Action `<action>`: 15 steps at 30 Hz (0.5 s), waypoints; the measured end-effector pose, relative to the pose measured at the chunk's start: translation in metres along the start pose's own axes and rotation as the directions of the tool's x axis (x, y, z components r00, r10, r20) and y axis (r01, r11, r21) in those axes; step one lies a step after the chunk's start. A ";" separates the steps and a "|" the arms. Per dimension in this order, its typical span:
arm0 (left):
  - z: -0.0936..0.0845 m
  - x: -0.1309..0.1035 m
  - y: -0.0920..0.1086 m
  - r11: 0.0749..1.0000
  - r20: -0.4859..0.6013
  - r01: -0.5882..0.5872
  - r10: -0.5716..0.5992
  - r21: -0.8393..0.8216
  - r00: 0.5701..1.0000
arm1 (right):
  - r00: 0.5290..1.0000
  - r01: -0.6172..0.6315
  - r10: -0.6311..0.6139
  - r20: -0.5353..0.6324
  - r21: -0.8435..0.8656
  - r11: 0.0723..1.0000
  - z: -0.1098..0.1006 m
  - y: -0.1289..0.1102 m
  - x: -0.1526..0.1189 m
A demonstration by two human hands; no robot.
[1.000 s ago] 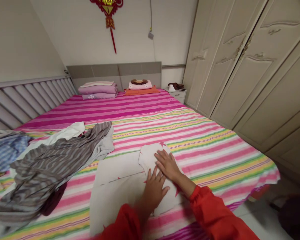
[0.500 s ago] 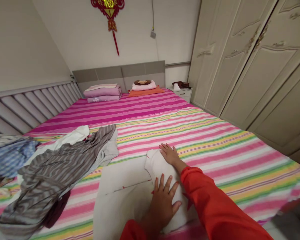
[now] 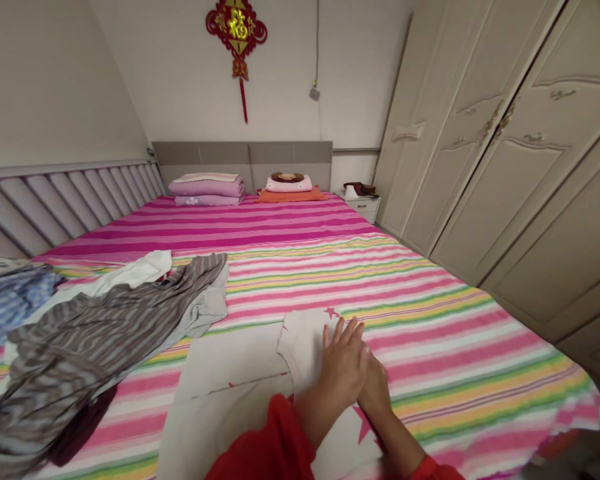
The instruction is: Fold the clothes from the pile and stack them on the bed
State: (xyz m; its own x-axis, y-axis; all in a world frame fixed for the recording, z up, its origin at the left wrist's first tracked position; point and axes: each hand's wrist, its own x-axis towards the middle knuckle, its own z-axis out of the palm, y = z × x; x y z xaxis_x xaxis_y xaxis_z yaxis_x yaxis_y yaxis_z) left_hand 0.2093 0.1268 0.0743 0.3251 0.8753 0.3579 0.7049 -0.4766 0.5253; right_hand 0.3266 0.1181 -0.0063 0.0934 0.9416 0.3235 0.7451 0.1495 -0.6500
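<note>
A white garment with red stars (image 3: 300,343) lies partly folded on the striped bed, its right part doubled over toward the middle. My left hand (image 3: 343,357) rests on the folded part, fingers stretched out and pointing away from me. Beside it and partly beneath it is my right hand (image 3: 375,383), at the garment's right edge; its fingers are mostly hidden behind my left hand. Red sleeves cover both my arms.
At the left lie a grey striped garment (image 3: 105,327), a white cloth (image 3: 153,267) and a blue checked cloth (image 3: 15,300). Folded purple bedding (image 3: 207,190) and a pink pillow (image 3: 289,183) are by the headboard. A wardrobe (image 3: 520,167) stands at the right.
My left hand has moved forward and right over the garment. My right hand has come back toward me, beside and partly under the left one. The view has shifted slightly.
</note>
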 end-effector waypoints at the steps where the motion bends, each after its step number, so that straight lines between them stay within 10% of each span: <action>1: 0.000 0.010 -0.004 1.000 0.011 -0.002 0.002 0.020 1.000 | 1.000 -0.005 0.005 -0.005 0.008 1.000 0.000 -0.003 0.002; 9: -0.054 0.012 -0.147 0.911 0.050 0.338 -0.359 0.236 0.932 | 0.997 -0.065 0.068 -0.032 0.100 0.993 -0.005 -0.003 0.006; 15: -0.078 -0.029 -0.156 0.846 -0.060 0.476 -0.477 0.239 0.877 | 0.936 -0.307 0.351 -0.011 0.462 0.832 -0.020 0.000 0.003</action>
State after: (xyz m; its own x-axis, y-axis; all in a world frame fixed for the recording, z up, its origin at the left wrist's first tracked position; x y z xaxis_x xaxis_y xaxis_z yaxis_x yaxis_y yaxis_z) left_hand 0.0401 0.1697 0.0424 -0.0886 0.9901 0.1093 0.9019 0.0332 0.4308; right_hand 0.3395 0.1151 0.0085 0.3558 0.9309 0.0821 0.2862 -0.0249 -0.9578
